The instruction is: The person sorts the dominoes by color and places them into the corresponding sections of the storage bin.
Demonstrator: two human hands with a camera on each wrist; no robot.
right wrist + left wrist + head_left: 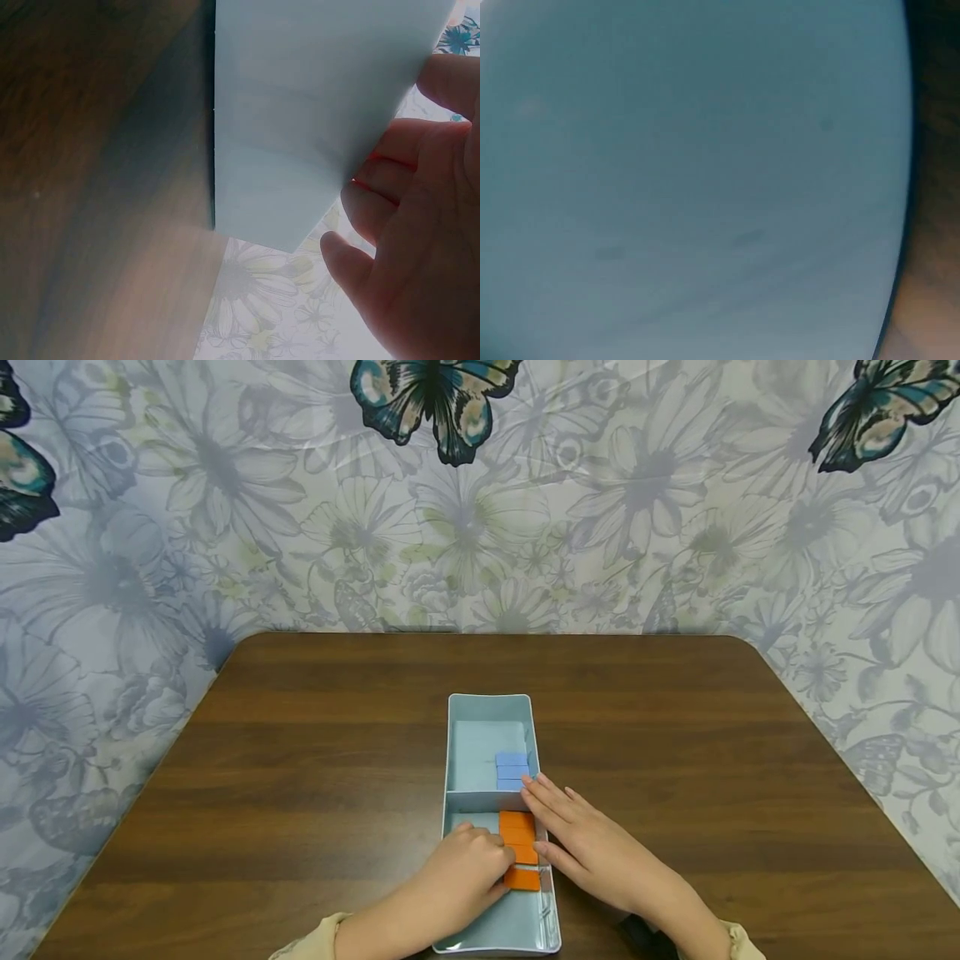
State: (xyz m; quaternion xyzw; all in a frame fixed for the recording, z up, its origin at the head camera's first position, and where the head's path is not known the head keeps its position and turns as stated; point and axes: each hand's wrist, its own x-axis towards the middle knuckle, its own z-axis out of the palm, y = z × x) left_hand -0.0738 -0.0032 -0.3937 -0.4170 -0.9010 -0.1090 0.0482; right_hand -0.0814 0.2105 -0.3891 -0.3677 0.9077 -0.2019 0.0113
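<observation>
A long pale blue tray (471, 710) with a crosswise divider (468, 799) lies lengthwise in front of me. Its near compartment holds a row of orange blocks (517, 827) along the right wall. My left hand (468, 872) reaches in with curled fingers and pinches the nearest orange block (523, 880), which sits a small gap apart from the others. The fingertips are largely hidden. My right hand (600, 852) rests on the tray's right rim with fingers extended, the thumb beside the orange row. In the right wrist view those fingers (375, 210) lie along the tray's upper edge.
Small blue blocks (512, 772) stand in the far compartment against its right wall, close to the divider. The brown wooden table (337, 760) reaches back to a wall with flower paper (465, 527). A dark object (647, 935) shows under the right wrist.
</observation>
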